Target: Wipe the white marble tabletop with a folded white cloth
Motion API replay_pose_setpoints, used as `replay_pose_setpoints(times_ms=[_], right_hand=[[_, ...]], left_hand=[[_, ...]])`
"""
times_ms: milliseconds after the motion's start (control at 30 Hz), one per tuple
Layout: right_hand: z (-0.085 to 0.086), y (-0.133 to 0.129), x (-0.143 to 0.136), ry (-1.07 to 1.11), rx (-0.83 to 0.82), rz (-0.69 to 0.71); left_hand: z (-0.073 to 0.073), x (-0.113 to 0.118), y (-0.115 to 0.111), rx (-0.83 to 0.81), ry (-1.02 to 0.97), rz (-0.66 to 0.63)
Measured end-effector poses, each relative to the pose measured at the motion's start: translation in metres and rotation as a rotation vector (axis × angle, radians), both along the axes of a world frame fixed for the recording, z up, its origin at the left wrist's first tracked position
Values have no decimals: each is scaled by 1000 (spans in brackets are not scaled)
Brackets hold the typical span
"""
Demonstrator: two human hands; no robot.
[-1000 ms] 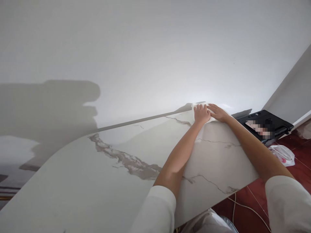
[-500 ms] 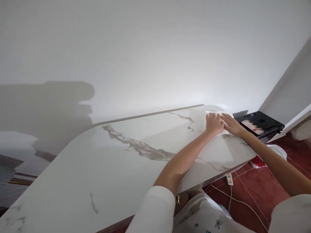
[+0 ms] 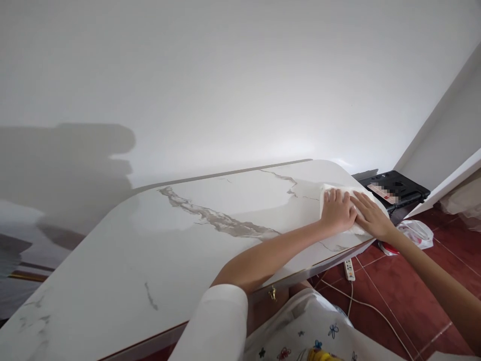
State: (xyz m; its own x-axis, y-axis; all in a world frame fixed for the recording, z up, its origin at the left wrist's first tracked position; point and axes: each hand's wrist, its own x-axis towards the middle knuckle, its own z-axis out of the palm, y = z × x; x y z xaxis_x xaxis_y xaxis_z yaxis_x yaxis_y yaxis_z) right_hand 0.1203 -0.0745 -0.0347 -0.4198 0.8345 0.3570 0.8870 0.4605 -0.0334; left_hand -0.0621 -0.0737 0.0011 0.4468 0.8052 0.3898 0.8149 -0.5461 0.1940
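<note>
A white cloth (image 3: 326, 193) lies on the right end of a white marble-patterned tabletop (image 3: 180, 260). My left hand (image 3: 338, 210) presses down on the cloth, its fingers bent over it and close together. Beside it, touching it, my right hand (image 3: 373, 216) lies flat on the cloth with its fingers stretched out toward the upper left. The cloth's middle is hidden under both hands.
Past the table's right end sits a black case (image 3: 408, 186) with a label. On the red tiled floor are a clear plastic bag (image 3: 417, 233), a power strip (image 3: 349, 269) and its pale cord. A white wall (image 3: 240, 85) runs behind the table.
Both hands and the cloth have moved nearer to the table's front right edge. The view has shifted slightly, and more of the patterned clothing shows at the bottom.
</note>
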Motion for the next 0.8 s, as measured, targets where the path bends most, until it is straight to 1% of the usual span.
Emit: replay_pose_setpoints(times_ms=[133, 200, 267, 367, 533, 667, 800], right_hand=[[0, -29, -11, 9, 30, -59], [1, -38, -16, 10, 38, -70], [1, -41, -17, 15, 42, -60], [2, -39, -11, 28, 34, -21], [-1, -30, 14, 52, 32, 13], [-5, -21, 35, 68, 43, -2], [-6, -5, 45, 63, 31, -31]], left_hand=[[-2, -7, -19, 22, -2, -37], [-2, -9, -25, 24, -2, -46], [-2, -10, -28, 19, 0, -43], [-1, -6, -29, 9, 0, -33], [-1, 13, -23, 23, -7, -38], [-1, 30, -12, 36, -36, -52], [-1, 39, 4, 37, -59, -64]])
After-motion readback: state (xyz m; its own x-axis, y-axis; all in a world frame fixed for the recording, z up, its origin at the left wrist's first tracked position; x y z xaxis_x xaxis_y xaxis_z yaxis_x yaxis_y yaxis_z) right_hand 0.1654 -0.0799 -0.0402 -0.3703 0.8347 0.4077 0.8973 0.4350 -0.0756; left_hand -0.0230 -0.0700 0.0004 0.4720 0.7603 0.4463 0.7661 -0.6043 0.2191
